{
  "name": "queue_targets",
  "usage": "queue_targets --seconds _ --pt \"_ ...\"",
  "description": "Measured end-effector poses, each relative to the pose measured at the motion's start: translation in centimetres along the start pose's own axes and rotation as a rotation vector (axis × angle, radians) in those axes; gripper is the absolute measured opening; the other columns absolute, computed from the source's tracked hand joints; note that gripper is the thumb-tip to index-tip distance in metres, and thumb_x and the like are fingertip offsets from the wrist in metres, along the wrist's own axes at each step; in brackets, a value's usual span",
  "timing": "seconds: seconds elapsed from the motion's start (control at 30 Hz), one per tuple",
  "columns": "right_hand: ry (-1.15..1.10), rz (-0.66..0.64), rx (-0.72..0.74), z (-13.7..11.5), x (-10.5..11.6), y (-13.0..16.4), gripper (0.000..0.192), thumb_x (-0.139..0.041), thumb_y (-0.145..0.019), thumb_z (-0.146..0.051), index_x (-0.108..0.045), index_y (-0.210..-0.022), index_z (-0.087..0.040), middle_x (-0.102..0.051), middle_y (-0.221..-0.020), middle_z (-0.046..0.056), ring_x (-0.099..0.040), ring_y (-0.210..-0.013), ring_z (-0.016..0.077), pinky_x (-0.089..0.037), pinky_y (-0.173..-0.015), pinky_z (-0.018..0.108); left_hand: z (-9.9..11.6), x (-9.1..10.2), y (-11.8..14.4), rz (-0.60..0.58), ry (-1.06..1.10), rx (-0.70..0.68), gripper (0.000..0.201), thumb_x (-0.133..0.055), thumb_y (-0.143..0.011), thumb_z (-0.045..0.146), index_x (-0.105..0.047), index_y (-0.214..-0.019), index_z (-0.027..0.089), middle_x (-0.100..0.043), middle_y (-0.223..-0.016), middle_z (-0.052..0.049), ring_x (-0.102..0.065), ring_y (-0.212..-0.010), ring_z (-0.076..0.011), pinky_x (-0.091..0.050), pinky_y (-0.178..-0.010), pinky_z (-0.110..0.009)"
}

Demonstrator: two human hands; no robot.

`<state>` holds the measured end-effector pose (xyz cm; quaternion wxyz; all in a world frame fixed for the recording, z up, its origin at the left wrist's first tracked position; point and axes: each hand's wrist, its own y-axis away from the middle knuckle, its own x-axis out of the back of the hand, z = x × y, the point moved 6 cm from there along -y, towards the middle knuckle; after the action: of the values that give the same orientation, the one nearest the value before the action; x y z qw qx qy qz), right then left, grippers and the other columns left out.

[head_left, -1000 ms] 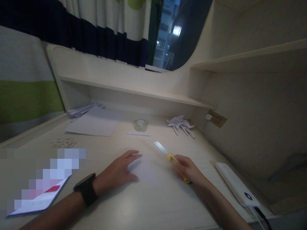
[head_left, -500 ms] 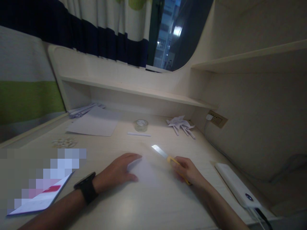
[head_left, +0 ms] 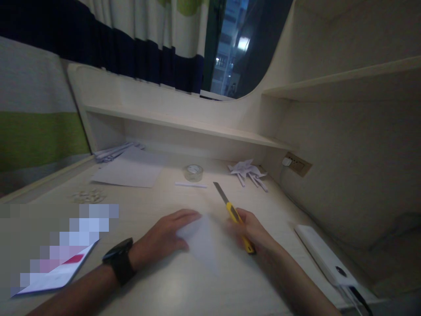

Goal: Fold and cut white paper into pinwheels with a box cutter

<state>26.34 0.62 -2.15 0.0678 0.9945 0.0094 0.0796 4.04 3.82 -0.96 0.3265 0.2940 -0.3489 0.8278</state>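
I'm gripping yellow-handled, steel-bladed knife (head_left: pixel 234 213) tight in right hand (head_left: pixel 253 229); left hand (head_left: pixel 166 235) resting, thumb and fingers parted, on white paper triangle (head_left: pixel 200 239) toward pale wooden desk's (head_left: pixel 197 296) front edge.

Colour-block curtain (head_left: pixel 148 41) across upper left; window (head_left: pixel 226 57) at top centre; wall socket (head_left: pixel 301 165) with white plug (head_left: pixel 287 162) right of centre; white power bank (head_left: pixel 324 254) at lower right.

Looks like a home to me, study nook or bedrm corner: I'm at a pale wood-look desk (head_left: pixel 184 292) w/ a built-in back shelf (head_left: pixel 184 126) & a side shelf (head_left: pixel 348 80) up on my R. Colour-block curtain (head_left: pixel 148 26) by the window (head_left: pixel 255 48), lit bldg (head_left: pixel 226 41) outside. Wall socket (head_left: pixel 298 165) w/ white plug (head_left: pixel 287 162) in.
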Motion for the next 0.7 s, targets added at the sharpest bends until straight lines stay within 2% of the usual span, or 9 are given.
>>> queue_targets --seconds 0.13,0.23,0.37,0.47,0.57,0.7 --pt "-0.056 -0.030 0.003 -0.8 -3.4 -1.2 0.045 -0.079 -0.054 -0.034 -0.046 -0.079 -0.019 -0.058 -0.067 -0.004 -0.046 -0.040 0.0050 -0.035 -0.034 0.017 0.3 -0.4 0.1 0.030 0.050 -0.033 0.059 -0.065 -0.078 0.019 -0.046 -0.132 0.031 -0.055 -0.126 -0.005 -0.053 -0.111 -0.0213 -0.041 -0.095 -0.036" --pt "0.002 -0.015 -0.006 -1.2 -4.8 -1.8 0.045 -0.079 -0.051 -0.028 -0.044 -0.078 -0.020 -0.057 -0.062 -0.006 -0.045 -0.037 0.0056 -0.034 -0.033 0.018 -0.4 -0.1 0.0 0.085 0.063 0.061 0.047 -0.061 -0.080 0.020 -0.053 -0.126 0.028 -0.062 -0.114 -0.005 -0.058 -0.101 -0.0203 -0.045 -0.087 -0.034" --pt "0.088 0.072 0.009 -2.5 -4.2 -1.9 0.042 -0.078 -0.051 -0.022 -0.042 -0.075 -0.021 -0.055 -0.054 -0.008 -0.044 -0.035 0.0066 -0.033 -0.033 0.018 -2.2 1.2 -0.1 0.142 0.102 0.290 0.044 -0.062 -0.080 0.033 -0.057 -0.122 0.022 -0.068 -0.084 -0.002 -0.063 -0.075 -0.0183 -0.048 -0.070 -0.030" --pt "0.070 0.117 0.039 -3.1 -3.1 -2.0 0.044 -0.080 -0.050 -0.024 -0.042 -0.072 -0.021 -0.055 -0.055 -0.008 -0.045 -0.038 0.0063 -0.034 -0.036 0.018 -3.0 2.1 -0.2 0.085 0.227 0.388 0.041 -0.064 -0.076 0.042 -0.065 -0.108 0.015 -0.068 -0.072 -0.002 -0.061 -0.064 -0.0177 -0.046 -0.061 -0.028" --pt "-0.013 0.111 0.065 -2.8 -2.4 -2.1 0.047 -0.082 -0.049 -0.029 -0.042 -0.072 -0.021 -0.053 -0.055 -0.009 -0.044 -0.038 0.0058 -0.035 -0.036 0.018 -2.9 2.3 -0.2 -0.002 0.383 0.416 0.033 -0.063 -0.076 0.042 -0.070 -0.090 0.013 -0.071 -0.076 -0.006 -0.062 -0.067 -0.0188 -0.046 -0.061 -0.029" --pt "-0.116 0.054 0.075 -1.9 -2.6 -2.1 0.046 -0.080 -0.055 -0.041 -0.044 -0.073 -0.020 -0.045 -0.051 -0.009 -0.042 -0.037 0.0052 -0.033 -0.034 0.017 -2.0 2.4 -0.3 -0.046 0.414 0.358 0.026 -0.063 -0.076 0.037 -0.070 -0.085 0.014 -0.071 -0.080 -0.007 -0.063 -0.073 -0.0200 -0.048 -0.067 -0.031"
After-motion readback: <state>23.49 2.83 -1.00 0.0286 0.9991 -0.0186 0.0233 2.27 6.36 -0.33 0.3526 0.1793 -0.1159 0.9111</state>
